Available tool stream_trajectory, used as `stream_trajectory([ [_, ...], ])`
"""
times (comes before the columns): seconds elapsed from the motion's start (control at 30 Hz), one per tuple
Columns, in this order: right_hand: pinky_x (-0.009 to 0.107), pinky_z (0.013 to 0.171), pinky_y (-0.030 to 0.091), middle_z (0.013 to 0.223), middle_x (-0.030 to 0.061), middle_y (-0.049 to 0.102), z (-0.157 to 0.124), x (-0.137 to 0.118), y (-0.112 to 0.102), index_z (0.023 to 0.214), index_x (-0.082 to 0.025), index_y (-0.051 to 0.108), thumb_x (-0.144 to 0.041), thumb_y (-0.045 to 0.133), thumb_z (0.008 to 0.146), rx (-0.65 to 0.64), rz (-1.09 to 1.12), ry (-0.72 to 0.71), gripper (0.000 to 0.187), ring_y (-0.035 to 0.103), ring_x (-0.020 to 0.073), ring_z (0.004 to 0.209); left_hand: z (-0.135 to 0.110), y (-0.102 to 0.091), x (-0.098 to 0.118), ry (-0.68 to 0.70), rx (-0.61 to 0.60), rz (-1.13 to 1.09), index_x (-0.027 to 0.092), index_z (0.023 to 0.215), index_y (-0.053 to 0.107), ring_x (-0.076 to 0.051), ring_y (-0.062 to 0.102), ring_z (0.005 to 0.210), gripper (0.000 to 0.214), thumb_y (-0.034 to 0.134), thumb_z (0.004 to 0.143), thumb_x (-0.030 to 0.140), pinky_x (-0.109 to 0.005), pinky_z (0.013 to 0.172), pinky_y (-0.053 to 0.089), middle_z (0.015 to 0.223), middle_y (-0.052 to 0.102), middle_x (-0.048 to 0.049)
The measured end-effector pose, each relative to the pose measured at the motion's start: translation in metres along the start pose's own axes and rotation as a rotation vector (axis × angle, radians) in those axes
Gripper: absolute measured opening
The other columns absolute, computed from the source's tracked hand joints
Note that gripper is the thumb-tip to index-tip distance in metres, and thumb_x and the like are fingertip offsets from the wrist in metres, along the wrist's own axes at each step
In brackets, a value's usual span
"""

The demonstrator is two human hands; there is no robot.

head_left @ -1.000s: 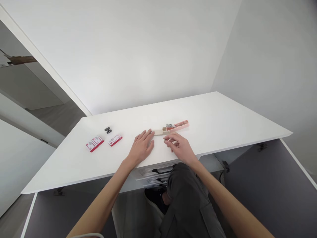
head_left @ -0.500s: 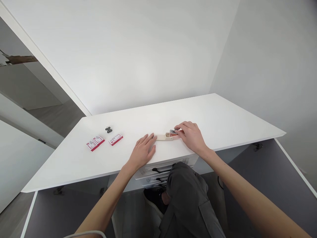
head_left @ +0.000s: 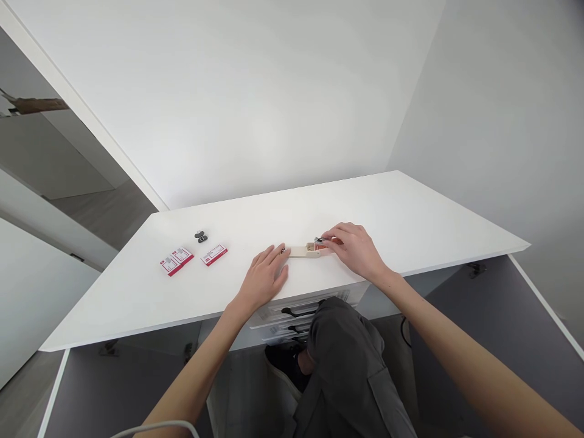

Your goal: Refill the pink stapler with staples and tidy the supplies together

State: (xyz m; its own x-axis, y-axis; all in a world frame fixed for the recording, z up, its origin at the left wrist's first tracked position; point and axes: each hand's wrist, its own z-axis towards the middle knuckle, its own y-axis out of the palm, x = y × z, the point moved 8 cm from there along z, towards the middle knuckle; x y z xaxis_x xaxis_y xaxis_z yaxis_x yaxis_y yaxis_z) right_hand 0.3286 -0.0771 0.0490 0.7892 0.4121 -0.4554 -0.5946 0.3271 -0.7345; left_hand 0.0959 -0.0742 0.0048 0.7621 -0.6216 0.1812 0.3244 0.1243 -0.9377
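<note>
An opened stapler point(head_left: 306, 250), beige at its near end and pink further right, lies flat on the white desk point(head_left: 410, 219). My left hand point(head_left: 264, 277) rests flat on the desk with its fingers spread, the fingertips touching the beige end. My right hand point(head_left: 356, 248) covers the pink end, and its fingertips pinch at the metal part in the stapler's middle. What they pinch is too small to name.
Two red-and-white staple boxes point(head_left: 176, 262) point(head_left: 213, 255) lie at the left of the desk, with a small black clip point(head_left: 200, 236) behind them. Drawers with black handles point(head_left: 296, 312) sit under the desk above my knee. Walls close in behind and to the right.
My right hand moved from the desk in front of the stapler onto its pink end and now pinches at its middle. The left hand has stayed put.
</note>
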Motion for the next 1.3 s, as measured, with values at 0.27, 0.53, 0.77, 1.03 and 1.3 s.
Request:
stream_trajectory([
  [0.27, 0.045, 0.092, 0.046, 0.102, 0.0071, 0.078, 0.003, -0.002, 0.002, 0.102, -0.025, 0.079, -0.035, 0.059, 0.106, -0.022, -0.05, -0.016, 0.022, 0.069, 0.0279, 0.099, 0.0, -0.002, 0.001, -0.006, -0.002, -0.004, 0.027, 0.156, 0.053, -0.031, 0.042, 0.155, 0.049, 0.043, 0.109, 0.038, -0.054, 0.125, 0.04, 0.166, 0.049, -0.0047],
  [0.53, 0.044, 0.093, 0.047, 0.106, 0.0064, 0.078, 0.001, -0.006, 0.002, 0.104, -0.024, 0.08, -0.031, 0.063, 0.104, -0.05, -0.085, -0.007, 0.018, 0.068, 0.0275, 0.102, 0.001, -0.002, 0.003, -0.054, -0.067, 0.003, 0.027, 0.157, 0.051, -0.029, 0.038, 0.159, 0.051, 0.039, 0.11, 0.039, -0.051, 0.129, 0.036, 0.169, 0.044, -0.0023],
  [0.77, 0.045, 0.09, 0.05, 0.107, 0.0084, 0.077, -0.001, -0.001, 0.001, 0.107, -0.025, 0.08, -0.034, 0.067, 0.102, -0.069, -0.112, -0.026, 0.017, 0.069, 0.0296, 0.103, 0.0, -0.001, 0.002, -0.052, -0.057, -0.006, 0.027, 0.157, 0.052, -0.029, 0.038, 0.158, 0.05, 0.041, 0.109, 0.039, -0.051, 0.129, 0.035, 0.168, 0.045, -0.003],
  [1.03, 0.044, 0.091, 0.061, 0.116, 0.0076, 0.074, -0.015, 0.029, -0.011, 0.118, -0.028, 0.076, -0.046, 0.07, 0.098, -0.068, 0.238, 0.148, 0.027, 0.074, 0.0268, 0.105, 0.0, 0.0, 0.001, -0.043, -0.043, -0.008, 0.025, 0.157, 0.052, -0.03, 0.039, 0.158, 0.05, 0.042, 0.109, 0.038, -0.052, 0.128, 0.037, 0.168, 0.046, -0.0046],
  [1.3, 0.048, 0.092, 0.064, 0.119, 0.0086, 0.072, -0.023, 0.03, -0.01, 0.111, -0.03, 0.08, -0.056, 0.066, 0.099, -0.015, 0.31, 0.137, 0.032, 0.074, 0.0274, 0.101, 0.0, -0.001, 0.001, -0.051, -0.049, -0.005, 0.026, 0.156, 0.052, -0.029, 0.039, 0.158, 0.05, 0.042, 0.109, 0.038, -0.051, 0.128, 0.036, 0.168, 0.046, -0.0033],
])
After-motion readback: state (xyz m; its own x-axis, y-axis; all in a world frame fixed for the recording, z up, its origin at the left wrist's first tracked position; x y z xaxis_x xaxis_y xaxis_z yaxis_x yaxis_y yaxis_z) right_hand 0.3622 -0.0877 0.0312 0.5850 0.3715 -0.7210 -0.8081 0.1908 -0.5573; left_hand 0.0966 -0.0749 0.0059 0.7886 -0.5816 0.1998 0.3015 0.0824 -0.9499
